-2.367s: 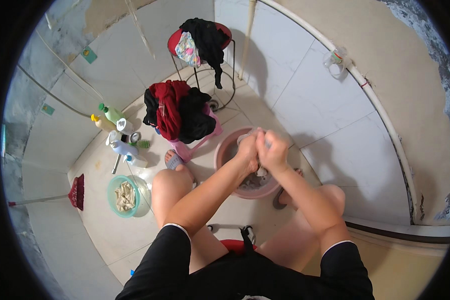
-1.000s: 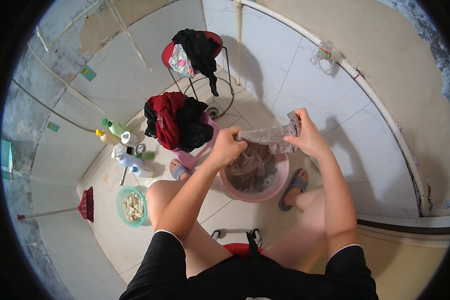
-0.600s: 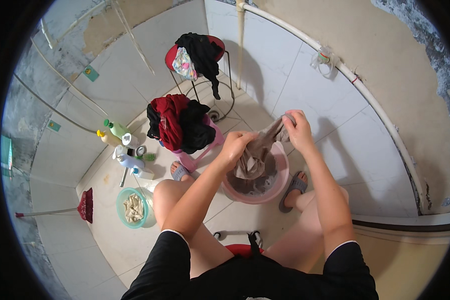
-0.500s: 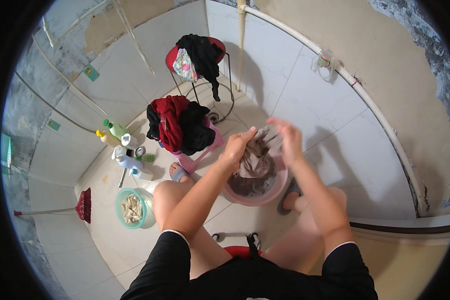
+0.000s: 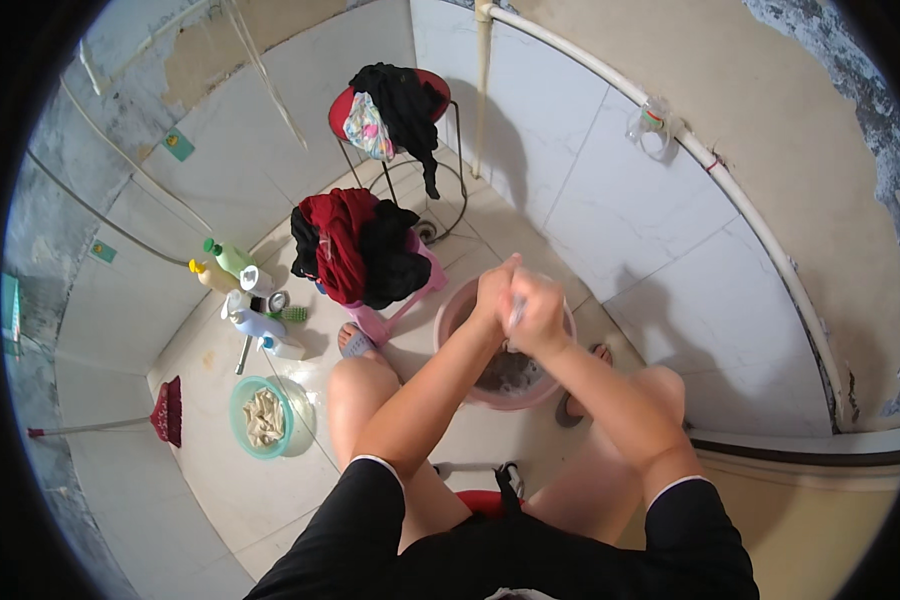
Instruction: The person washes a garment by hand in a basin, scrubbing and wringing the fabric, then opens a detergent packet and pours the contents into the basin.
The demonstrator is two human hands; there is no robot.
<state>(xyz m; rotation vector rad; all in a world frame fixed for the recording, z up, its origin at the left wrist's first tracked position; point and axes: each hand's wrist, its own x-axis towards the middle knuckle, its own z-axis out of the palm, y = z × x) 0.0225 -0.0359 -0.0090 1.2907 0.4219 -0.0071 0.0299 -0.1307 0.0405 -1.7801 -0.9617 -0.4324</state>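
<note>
Both my hands are closed and pressed together above a pink basin on the floor. My left hand and my right hand grip a wet greyish-brown cloth, of which only a small bit shows between the fingers. The rest of the cloth is hidden by the hands and forearms. Dark, sudsy water lies in the basin below.
A pink stool holds a pile of red and black clothes. Behind it, a red stool bears more clothes. Left are several bottles, a turquoise basin with pale cloth, and a red brush.
My hands have come together around the cloth, bunching it up. Before, the right hand was apart and the cloth hung loose over the basin.
</note>
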